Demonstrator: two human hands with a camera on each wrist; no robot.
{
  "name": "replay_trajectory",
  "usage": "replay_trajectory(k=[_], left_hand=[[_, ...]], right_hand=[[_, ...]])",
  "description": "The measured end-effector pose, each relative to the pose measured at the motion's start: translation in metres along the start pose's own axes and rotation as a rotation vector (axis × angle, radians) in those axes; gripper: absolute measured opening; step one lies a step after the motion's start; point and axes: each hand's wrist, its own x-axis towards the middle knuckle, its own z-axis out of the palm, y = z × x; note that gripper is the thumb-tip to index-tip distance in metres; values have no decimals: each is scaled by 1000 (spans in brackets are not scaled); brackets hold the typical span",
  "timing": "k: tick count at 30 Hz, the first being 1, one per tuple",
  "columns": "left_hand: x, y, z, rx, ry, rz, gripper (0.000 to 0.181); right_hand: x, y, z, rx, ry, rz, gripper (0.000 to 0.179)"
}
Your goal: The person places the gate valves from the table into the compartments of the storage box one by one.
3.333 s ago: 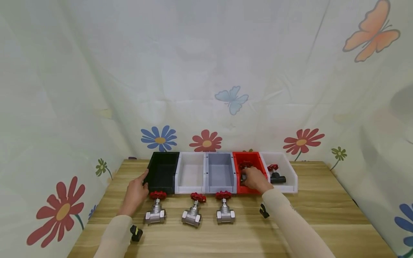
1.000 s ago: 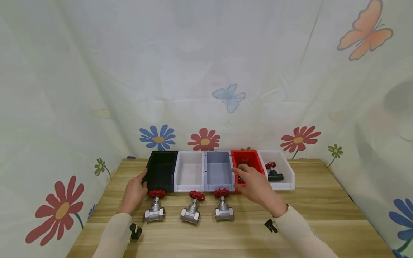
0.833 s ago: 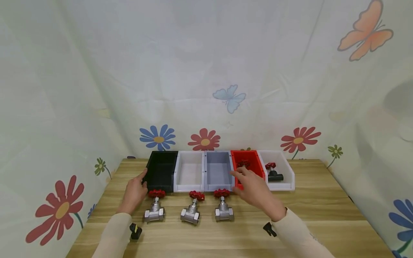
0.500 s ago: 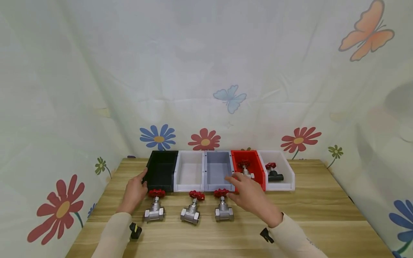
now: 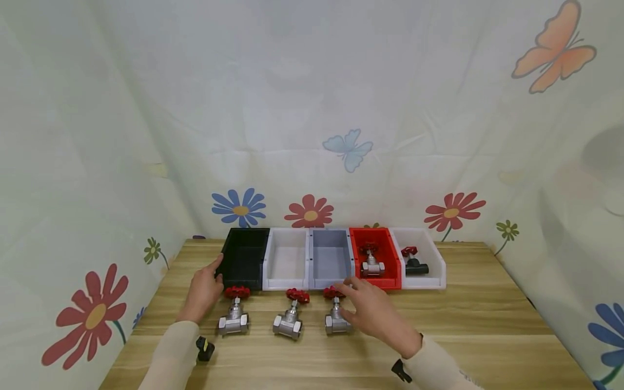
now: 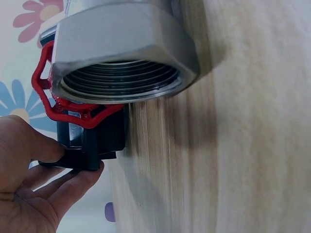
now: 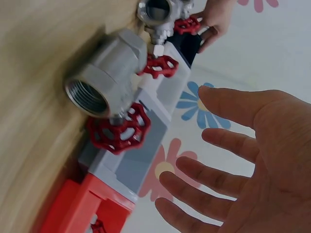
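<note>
While the left hand (image 5: 201, 292) pinches the black bin (image 5: 246, 284), the right hand (image 5: 372, 310), fingers apart, is nearest the rightmost valve (image 5: 337, 323) on the table (image 5: 487, 319), which lies just left, stem pointing away, apparently untouched.

Five bins (image 5: 287, 260), four metal valves (image 5: 234, 324), one black valve (image 5: 416, 266), two hands (image 5: 202, 292)

Left hand (image 5: 201, 291) pinching, right hand (image 5: 372, 311) extended, loosely spread
</note>
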Motion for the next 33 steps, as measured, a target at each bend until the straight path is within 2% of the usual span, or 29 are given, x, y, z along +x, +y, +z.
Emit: replay_trajectory(k=[4,8,13,19,26,33], left_hand=[[0,1,-1,2,0,-4,57],[1,0,-1,5,-3,-9,57],[0,-1,0,5,1,-5,57],[1,-1,1,1,3,-5,58],[2,-1,1,-4,-4,-6,58],[1,-2,2,3,-4,-8,58]], right_hand=[[-1,-2,8,24,-46,13,53],[-3,-4,16,14,-55,3,48],[-5,-4,27,-8,-54,-5,43],[-5,-3,37,-8,-63,14,46],[-9,-4,47,-41,-4,-20,48],[-14,-7,56,-53,-43,23,50]])
